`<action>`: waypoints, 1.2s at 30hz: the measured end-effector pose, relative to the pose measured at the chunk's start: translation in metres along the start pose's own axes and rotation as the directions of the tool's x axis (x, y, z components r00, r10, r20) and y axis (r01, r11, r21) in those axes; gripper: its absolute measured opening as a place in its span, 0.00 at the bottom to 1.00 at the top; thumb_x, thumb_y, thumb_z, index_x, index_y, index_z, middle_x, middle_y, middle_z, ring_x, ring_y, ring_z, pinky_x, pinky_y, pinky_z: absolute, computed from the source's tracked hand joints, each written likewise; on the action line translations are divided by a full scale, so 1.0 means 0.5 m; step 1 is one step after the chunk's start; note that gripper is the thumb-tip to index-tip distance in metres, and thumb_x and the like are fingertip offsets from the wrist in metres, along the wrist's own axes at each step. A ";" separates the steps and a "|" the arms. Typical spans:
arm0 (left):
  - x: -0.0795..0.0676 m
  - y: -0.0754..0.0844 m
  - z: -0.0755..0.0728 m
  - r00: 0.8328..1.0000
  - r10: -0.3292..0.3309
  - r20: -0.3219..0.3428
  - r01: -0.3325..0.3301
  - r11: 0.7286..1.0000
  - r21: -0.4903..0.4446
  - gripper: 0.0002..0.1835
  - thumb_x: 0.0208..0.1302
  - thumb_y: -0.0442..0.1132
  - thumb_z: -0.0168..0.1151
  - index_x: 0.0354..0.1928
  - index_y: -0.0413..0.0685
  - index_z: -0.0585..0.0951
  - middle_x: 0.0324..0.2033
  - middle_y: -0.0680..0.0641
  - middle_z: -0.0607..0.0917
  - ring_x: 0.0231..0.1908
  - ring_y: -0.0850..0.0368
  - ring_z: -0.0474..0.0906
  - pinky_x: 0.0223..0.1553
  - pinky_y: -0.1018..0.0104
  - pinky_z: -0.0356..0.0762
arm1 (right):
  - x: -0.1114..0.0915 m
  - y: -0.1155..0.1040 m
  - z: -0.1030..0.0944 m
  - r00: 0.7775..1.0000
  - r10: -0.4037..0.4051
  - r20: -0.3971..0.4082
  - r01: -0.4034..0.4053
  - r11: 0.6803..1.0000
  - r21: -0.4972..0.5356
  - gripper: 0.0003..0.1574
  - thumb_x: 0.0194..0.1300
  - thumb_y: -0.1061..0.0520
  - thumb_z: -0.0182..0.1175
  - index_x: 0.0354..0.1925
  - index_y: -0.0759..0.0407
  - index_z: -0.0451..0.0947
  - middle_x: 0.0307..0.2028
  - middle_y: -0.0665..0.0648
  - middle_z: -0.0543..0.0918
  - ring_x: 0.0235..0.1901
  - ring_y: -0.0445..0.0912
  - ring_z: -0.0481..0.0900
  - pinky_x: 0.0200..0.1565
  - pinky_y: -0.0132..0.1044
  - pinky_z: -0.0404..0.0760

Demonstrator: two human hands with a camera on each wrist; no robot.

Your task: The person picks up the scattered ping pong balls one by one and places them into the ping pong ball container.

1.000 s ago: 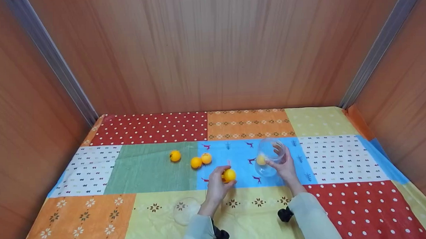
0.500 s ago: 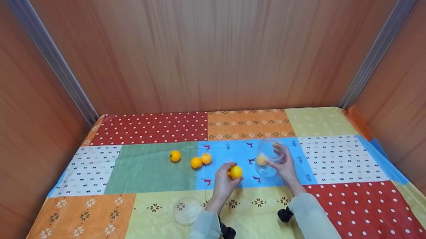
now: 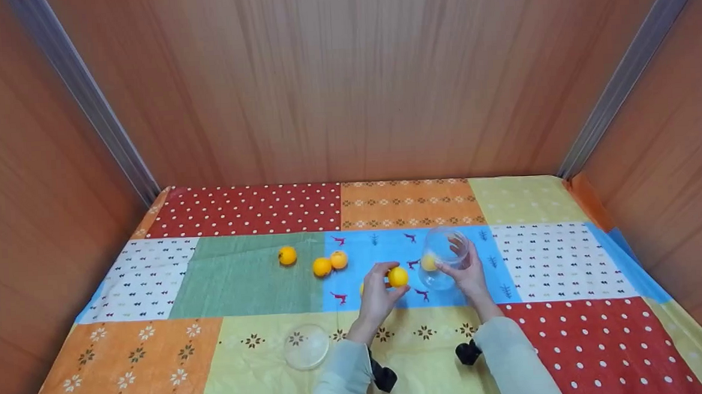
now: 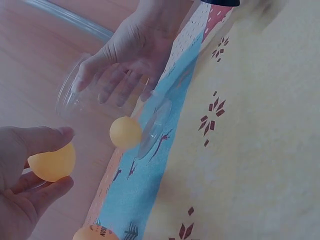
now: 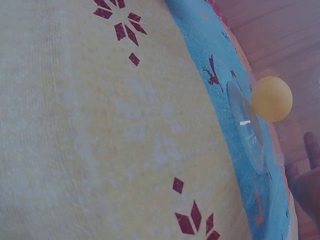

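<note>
Step in hand, as judged: putting balls into the jar. L hand (image 3: 376, 296) grasping: held ball (image 3: 398, 277) pinched betw. thumb & fingers, off the worktop (image 3: 246, 376), just short of the jar. R hand (image 3: 471, 279) grasping clear jar (image 3: 444, 253), thumb on near side, right of worktop ctr. Jar approx. upright, mouth uncovered; jarred ball (image 3: 429, 262) sits low inside. Base contact w/ worktop: can't confirm.

Left of ctr, well short of far edge: 2 balls (image 3: 322, 267) side by side; 1 lone ball (image 3: 287, 255) nearer left edge. Part-hidden ball (image 3: 362, 289) behind L hand; can't tell if on worktop or in palm. Clear disc (image 3: 306, 347), poss. the lid, lies twd. near edge.

Next move calls for (judgement): held ball up over the rim, jar kept steady by R hand, then let go. Risk: ball clipping rim.

View diffs: L wrist cam gives pinch close up, plus printed ball (image 4: 96, 233) at bottom of view, lettering not legible from head cam; match to head view not confirmed. R wrist cam shows jarred ball against the base, but no held ball. Disc: head view only.
</note>
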State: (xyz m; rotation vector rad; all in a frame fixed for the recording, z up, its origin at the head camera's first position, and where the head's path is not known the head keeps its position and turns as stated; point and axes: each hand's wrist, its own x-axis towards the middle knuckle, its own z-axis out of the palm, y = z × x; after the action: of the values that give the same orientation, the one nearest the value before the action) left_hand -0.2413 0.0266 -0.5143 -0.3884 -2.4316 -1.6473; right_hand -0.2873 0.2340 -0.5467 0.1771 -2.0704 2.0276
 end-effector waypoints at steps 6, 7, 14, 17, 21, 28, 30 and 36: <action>0.014 0.014 0.008 1.000 -0.020 0.014 0.020 1.000 0.009 0.22 0.49 0.31 0.66 0.49 0.40 0.75 0.44 0.46 0.76 0.43 0.53 0.72 0.41 0.69 0.75 | -0.005 -0.012 0.004 1.000 0.015 -0.004 -0.015 0.999 -0.040 0.49 0.49 0.64 0.66 0.64 0.61 0.51 0.60 0.63 0.62 0.61 0.55 0.56 0.61 0.51 0.50; 0.017 0.017 0.009 1.000 -0.020 0.016 0.020 1.000 0.010 0.22 0.49 0.32 0.66 0.49 0.41 0.75 0.44 0.47 0.76 0.43 0.53 0.72 0.41 0.69 0.74 | -0.004 -0.012 0.004 1.000 0.010 -0.005 -0.010 0.999 -0.044 0.49 0.49 0.63 0.66 0.64 0.60 0.52 0.60 0.63 0.62 0.61 0.55 0.56 0.60 0.52 0.51; 0.032 0.037 0.018 1.000 0.007 0.021 -0.007 1.000 0.007 0.22 0.49 0.32 0.66 0.49 0.41 0.75 0.44 0.47 0.76 0.43 0.53 0.71 0.41 0.70 0.75 | 0.001 0.001 0.001 1.000 -0.022 -0.007 0.022 1.000 -0.002 0.48 0.47 0.62 0.67 0.63 0.61 0.54 0.59 0.65 0.62 0.60 0.58 0.56 0.59 0.55 0.52; 0.037 0.043 0.026 1.000 0.017 0.025 -0.017 1.000 0.014 0.22 0.49 0.33 0.66 0.49 0.40 0.75 0.44 0.47 0.76 0.43 0.53 0.72 0.40 0.72 0.75 | 0.001 0.003 0.001 0.999 -0.037 0.001 0.037 0.999 0.010 0.48 0.48 0.63 0.67 0.63 0.61 0.53 0.59 0.65 0.62 0.60 0.59 0.56 0.59 0.56 0.52; 0.046 0.052 0.036 0.999 0.034 0.039 -0.034 0.999 0.010 0.23 0.49 0.33 0.66 0.50 0.40 0.74 0.44 0.46 0.76 0.43 0.53 0.73 0.39 0.72 0.75 | 0.000 0.005 0.001 1.000 -0.030 0.006 0.030 1.000 0.007 0.48 0.48 0.62 0.67 0.63 0.59 0.53 0.60 0.65 0.62 0.60 0.58 0.56 0.58 0.56 0.53; 0.067 0.074 0.045 0.995 0.089 0.047 -0.089 0.996 -0.005 0.22 0.49 0.33 0.66 0.49 0.39 0.74 0.43 0.45 0.76 0.43 0.53 0.73 0.39 0.74 0.74 | 0.001 0.003 0.001 1.000 -0.023 0.003 0.023 1.000 0.008 0.47 0.49 0.65 0.66 0.63 0.62 0.52 0.59 0.66 0.62 0.60 0.59 0.56 0.59 0.54 0.54; 0.072 0.081 0.045 0.994 0.097 0.050 -0.096 0.995 -0.011 0.22 0.50 0.32 0.65 0.50 0.39 0.74 0.43 0.46 0.76 0.42 0.53 0.72 0.39 0.74 0.74 | 0.002 0.000 0.002 1.000 -0.024 0.014 0.024 1.000 0.006 0.47 0.50 0.66 0.64 0.64 0.64 0.51 0.59 0.68 0.60 0.60 0.61 0.54 0.58 0.55 0.54; 0.087 0.097 0.055 0.995 0.079 0.063 -0.078 0.997 -0.014 0.23 0.51 0.31 0.64 0.51 0.39 0.73 0.46 0.46 0.75 0.44 0.53 0.71 0.42 0.69 0.74 | -0.007 -0.031 0.011 1.000 -0.022 0.016 0.022 1.000 -0.002 0.46 0.51 0.68 0.63 0.63 0.68 0.50 0.59 0.71 0.59 0.59 0.64 0.54 0.58 0.56 0.54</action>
State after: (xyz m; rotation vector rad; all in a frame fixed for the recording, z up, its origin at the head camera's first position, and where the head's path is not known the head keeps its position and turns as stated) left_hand -0.2672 0.0743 -0.4689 -0.5394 -2.4191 -1.6417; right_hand -0.2804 0.2278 -0.5325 0.2157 -2.0704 2.0181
